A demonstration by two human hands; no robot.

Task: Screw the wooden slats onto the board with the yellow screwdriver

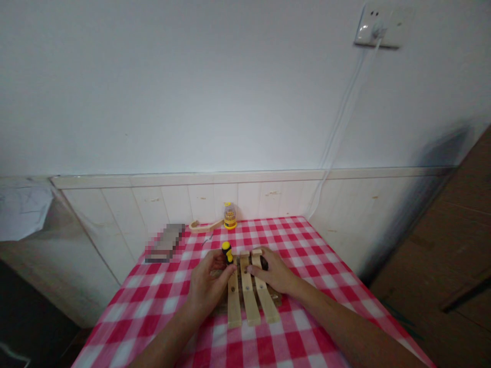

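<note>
In front of me lies a wooden piece with three pale slats spread like a fan, with small screws along them. Beneath the slats a brownish board shows in part. My left hand is closed at the left slat, holding a short yellow-and-black screwdriver with its handle pointing up; its tip is hidden. My right hand is closed round the right side of the slats, thumb on top near the middle one. Its other fingers are mostly hidden behind the wood.
A red-and-white checked cloth covers the table. By the wall stand a yellow-capped clear container and a hook-shaped wooden piece. A blurred-out flat object lies at left. A white cable runs down from the wall socket.
</note>
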